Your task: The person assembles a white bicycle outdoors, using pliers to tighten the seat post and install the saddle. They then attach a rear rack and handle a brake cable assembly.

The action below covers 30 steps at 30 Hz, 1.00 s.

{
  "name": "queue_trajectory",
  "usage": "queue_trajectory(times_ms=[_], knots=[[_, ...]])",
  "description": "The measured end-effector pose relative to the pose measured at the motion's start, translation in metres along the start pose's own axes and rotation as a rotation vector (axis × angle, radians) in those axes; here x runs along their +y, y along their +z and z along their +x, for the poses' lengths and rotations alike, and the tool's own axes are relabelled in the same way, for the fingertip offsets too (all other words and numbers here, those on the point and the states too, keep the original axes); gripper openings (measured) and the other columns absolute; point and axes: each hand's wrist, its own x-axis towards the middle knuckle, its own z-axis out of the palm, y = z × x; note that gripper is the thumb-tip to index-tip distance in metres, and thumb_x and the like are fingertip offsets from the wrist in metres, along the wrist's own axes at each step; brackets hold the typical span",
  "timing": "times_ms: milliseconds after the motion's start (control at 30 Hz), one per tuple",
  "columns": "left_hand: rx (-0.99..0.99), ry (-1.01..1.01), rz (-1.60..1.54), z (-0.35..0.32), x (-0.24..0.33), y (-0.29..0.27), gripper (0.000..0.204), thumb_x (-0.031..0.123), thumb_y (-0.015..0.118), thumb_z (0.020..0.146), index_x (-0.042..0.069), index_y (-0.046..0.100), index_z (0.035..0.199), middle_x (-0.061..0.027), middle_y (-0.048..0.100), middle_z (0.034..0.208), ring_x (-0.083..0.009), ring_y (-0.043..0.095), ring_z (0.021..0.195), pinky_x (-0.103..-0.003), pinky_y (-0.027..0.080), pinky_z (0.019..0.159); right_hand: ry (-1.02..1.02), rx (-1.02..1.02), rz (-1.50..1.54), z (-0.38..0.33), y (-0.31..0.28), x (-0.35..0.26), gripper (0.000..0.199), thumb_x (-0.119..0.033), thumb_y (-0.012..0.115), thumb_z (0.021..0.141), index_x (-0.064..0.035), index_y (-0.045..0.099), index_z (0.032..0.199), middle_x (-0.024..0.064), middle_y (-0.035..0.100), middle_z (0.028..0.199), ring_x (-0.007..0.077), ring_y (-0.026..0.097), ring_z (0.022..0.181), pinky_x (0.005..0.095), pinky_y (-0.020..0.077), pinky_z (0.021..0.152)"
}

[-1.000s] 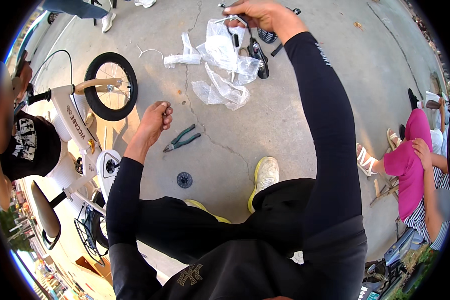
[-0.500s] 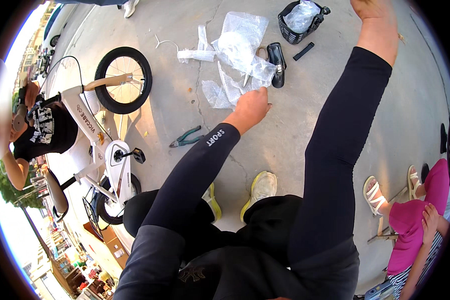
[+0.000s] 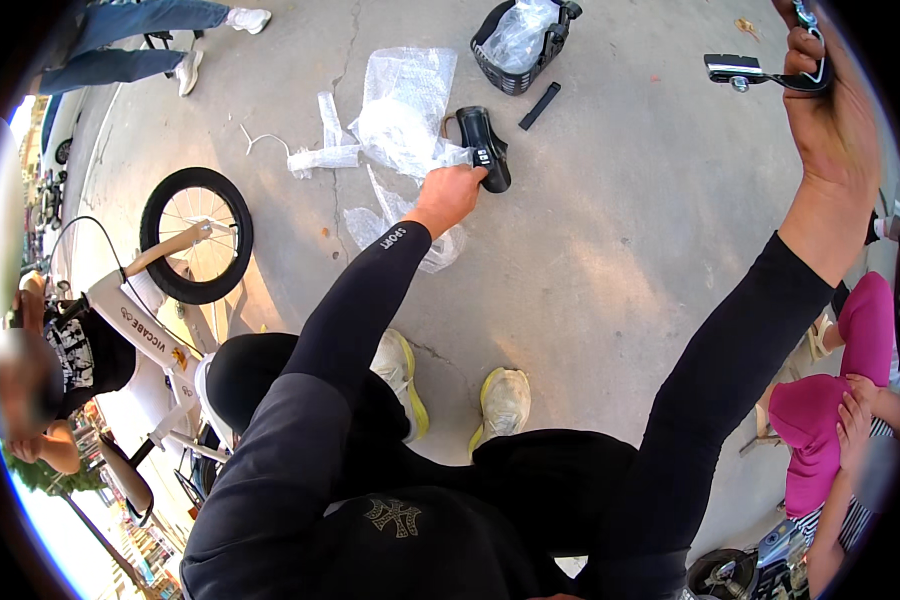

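Note:
My left hand is closed on the near end of a glossy black fender-like piece on the concrete. Crumpled clear bubble wrap lies against that hand and the piece. Raised at the upper right, my right hand has its fingers wrapped round a bent metal bracket. A flat black-and-silver block with a bolt forms the bracket's free end; its other end is partly cut off by the picture's rim.
A black basket holding clear plastic stands beyond the wrap, near a short black strip. At left, a person is behind a white bicycle. Another person in pink trousers sits at right; a standing person's jeans show upper left.
My left hand has shifted from the bubble wrap to the black piece, which has turned. My right hand has come further into view, showing the bracket. The jeans-clad legs now show more fully.

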Motion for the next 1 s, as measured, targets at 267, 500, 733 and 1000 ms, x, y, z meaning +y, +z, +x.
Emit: queue_trajectory(times_ms=[267,500,733,1000], knots=[[0.038,-0.526,-1.270,-0.018,-0.068,-0.234,0.028,0.031,0.067,0.101,0.003,0.066,0.103,0.0070,0.045,0.065,-0.0034,0.036,0.056,-0.024,0.030,0.050,0.385,0.022,-0.180,0.019,0.075,0.077,0.030,-0.021,0.064,0.102,0.0010,0.065,0.121,0.0177,0.074,0.104,0.0088,0.065,0.065,0.0206,0.0536,0.056],[0.369,-0.511,-1.867,-0.099,-0.105,-0.351,0.027,0.031,0.057,0.106,0.007,0.065,0.100,0.0003,0.061,0.077,-0.0088,0.052,0.061,-0.024,0.037,0.051,0.766,-0.041,-0.195,0.003,0.203,0.170,0.027,-0.020,0.067,0.100,0.0009,0.065,0.117,0.0146,0.075,0.096,0.0108,0.066,0.063,0.0220,0.0535,0.054],[0.379,-0.557,-2.102,-0.144,-0.129,-0.389,0.038,0.033,0.045,0.109,0.001,0.065,0.116,-0.0130,0.074,0.100,-0.0236,0.075,0.088,-0.040,0.063,0.080,0.930,-0.220,-0.318,0.000,0.311,0.219,0.028,-0.019,0.067,0.099,0.0038,0.062,0.115,0.0137,0.074,0.093,0.0135,0.069,0.068,0.0248,0.0561,0.058],[0.677,-0.650,-1.964,-0.169,-0.166,-0.405,0.038,0.041,0.050,0.108,0.013,0.061,0.084,0.0030,0.062,0.067,-0.0049,0.035,0.045,-0.022,0.023,0.041,0.955,-0.321,-0.511,-0.001,0.389,0.240,0.029,-0.022,0.063,0.101,0.0000,0.062,0.120,0.0097,0.075,0.094,0.0138,0.071,0.070,0.0289,0.0567,0.062]])
